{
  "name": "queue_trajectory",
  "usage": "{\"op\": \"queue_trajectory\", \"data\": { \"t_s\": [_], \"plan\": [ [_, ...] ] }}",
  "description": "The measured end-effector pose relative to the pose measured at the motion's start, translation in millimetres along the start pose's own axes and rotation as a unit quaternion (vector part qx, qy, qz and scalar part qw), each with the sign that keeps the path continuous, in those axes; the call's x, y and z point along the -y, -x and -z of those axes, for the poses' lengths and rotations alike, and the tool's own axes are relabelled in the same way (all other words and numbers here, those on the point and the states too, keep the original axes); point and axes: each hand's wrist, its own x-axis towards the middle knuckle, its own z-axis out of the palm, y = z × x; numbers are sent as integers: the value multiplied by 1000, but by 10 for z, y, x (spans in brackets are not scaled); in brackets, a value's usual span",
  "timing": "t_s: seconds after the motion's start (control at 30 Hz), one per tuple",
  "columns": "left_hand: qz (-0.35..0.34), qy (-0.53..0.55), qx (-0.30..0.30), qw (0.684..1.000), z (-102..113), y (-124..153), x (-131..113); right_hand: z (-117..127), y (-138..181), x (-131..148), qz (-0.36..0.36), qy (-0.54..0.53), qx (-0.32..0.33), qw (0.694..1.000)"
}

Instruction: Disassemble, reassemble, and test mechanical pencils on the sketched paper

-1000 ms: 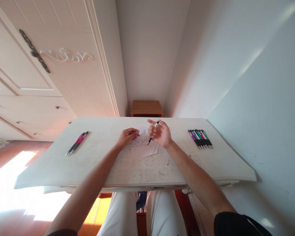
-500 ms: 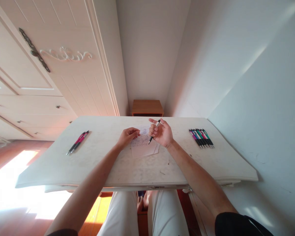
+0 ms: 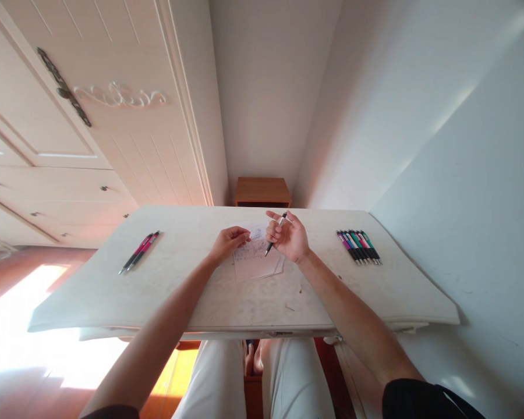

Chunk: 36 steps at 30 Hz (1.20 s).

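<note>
My right hand (image 3: pixel 289 237) is turned partly palm up, its fingers closed around a pen (image 3: pixel 269 249) with a dark tip that points down toward the paper. Below it lie sheets of paper (image 3: pixel 257 267), the top one covered with scribbled ink lines in its upper part. At the left edge of the paper is my left hand (image 3: pixel 228 243), thumb and fingertips pinched together; whatever may be between them is too small to make out. Two pink and black pens (image 3: pixel 140 253) lie side by side at the left, and a row of several coloured pens (image 3: pixel 358 247) at the right.
The white table (image 3: pixel 353 302) has a few dark marks near its front edge. A pale cabinet (image 3: pixel 166 163) stands to the left, a wall (image 3: pixel 471 186) to the right. Behind the table is a small wooden stand (image 3: pixel 262 189). My legs (image 3: pixel 292 378) are under the front edge.
The view has shifted very slightly. Both hands keep nearly the same pose, and the pen stays in my right hand.
</note>
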Motion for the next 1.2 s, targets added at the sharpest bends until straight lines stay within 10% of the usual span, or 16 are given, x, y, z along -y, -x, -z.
{"op": "queue_trajectory", "data": {
  "t_s": [1.2],
  "plan": [
    [-13,-16,11,1000,-14,35,-18,26,-6,2,21,-4,-32,999]
  ]
}}
